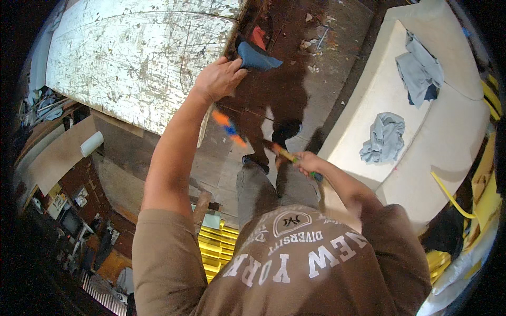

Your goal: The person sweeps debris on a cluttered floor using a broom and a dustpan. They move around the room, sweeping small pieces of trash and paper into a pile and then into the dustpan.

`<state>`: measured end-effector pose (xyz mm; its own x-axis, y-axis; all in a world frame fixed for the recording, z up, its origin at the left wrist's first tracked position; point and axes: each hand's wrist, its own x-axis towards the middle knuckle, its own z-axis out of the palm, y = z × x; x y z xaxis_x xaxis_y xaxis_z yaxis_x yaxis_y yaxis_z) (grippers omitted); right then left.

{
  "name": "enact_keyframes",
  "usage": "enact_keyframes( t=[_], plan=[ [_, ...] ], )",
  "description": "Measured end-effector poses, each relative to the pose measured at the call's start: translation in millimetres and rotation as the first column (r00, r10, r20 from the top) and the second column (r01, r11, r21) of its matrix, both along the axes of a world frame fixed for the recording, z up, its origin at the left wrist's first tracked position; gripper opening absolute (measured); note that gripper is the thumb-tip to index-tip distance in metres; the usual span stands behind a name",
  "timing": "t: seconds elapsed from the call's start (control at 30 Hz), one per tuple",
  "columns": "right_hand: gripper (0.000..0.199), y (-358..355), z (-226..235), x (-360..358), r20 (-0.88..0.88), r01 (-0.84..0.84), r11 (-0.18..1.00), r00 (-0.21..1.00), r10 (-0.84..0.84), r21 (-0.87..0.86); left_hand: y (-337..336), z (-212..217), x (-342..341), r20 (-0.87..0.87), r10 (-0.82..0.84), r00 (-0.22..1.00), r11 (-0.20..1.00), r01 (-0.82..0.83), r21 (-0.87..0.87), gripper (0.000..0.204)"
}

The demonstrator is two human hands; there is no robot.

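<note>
My left hand [220, 79] is at the right edge of a paint-worn white worktable [137, 58]. Its fingers are curled on a piece of blue-grey cloth [257, 57], which hangs out past the table's edge. Lower down and to the right, my right hand [305, 162] is closed round a slim tool with an orange, yellow and green handle [287, 154]. The tool's far end looks dark and blurred, so its kind does not show. Between the two hands is a smeared orange and blue object [230, 128]; whether it lies on something cannot be made out.
On the right stands a long cream padded piece [358, 116] with two crumpled grey cloths [386, 138] on top. Scraps [316, 42] litter the floor ahead. Shiny yellow rolls [216, 246] are by my left side. A cluttered shelf [74, 221] stands at the lower left.
</note>
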<state>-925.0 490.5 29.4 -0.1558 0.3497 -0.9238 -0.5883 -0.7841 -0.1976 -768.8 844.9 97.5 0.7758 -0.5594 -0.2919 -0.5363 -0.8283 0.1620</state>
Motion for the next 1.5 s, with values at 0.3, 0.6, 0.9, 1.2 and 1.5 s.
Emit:
enact_keyframes(
  t=[0.3, 0.6, 0.9, 1.2, 1.5],
  plan=[
    [0.052, -19.6, 43.2, 90.9, 0.240, 0.664, 0.746, 0.734, -0.635, -0.060, 2.6, 1.1, -1.8, 0.015, 0.020, 1.000, 0.998, -0.019, -0.065, 0.018],
    [0.053, -57.3, 124.1, 44.0, -0.024, 0.082, 0.997, 0.996, -0.082, -0.009, 0.7, 8.6, -1.1, 0.065, 0.022, 0.998, 0.992, -0.014, -0.128, 0.011],
    [0.039, -108.7, -28.5, 148.2, 0.652, -0.457, 0.885, 0.645, 0.399, -0.089, -2.2, 6.6, 1.2, 0.108, 0.029, 0.994, 0.991, -0.014, -0.136, 0.009],
    [0.048, -75.3, 141.0, 65.5, 0.567, -0.254, 0.956, 0.770, 0.291, -0.146, 6.5, -1.5, -5.1, 0.065, 0.031, 0.997, 0.991, -0.022, -0.133, 0.012],
    [0.024, 69.8, -18.2, -123.9, 0.449, -0.840, 0.135, 0.408, 0.795, 0.525, 4.1, -3.4, 1.1, 0.102, -0.012, 0.995, 0.994, 0.023, -0.109, 0.016]
  ],
)
